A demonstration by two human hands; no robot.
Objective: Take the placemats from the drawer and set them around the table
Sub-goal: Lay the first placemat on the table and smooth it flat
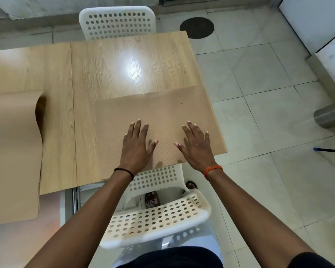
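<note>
Tan placemat (159,113) flat on table (114,59), under both hands (167,146)

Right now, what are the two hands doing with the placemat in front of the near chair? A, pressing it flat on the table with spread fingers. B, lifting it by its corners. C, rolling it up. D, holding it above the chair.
A: the left hand and the right hand lie palm down with fingers spread on the placemat, which lies flat on the table.
</note>
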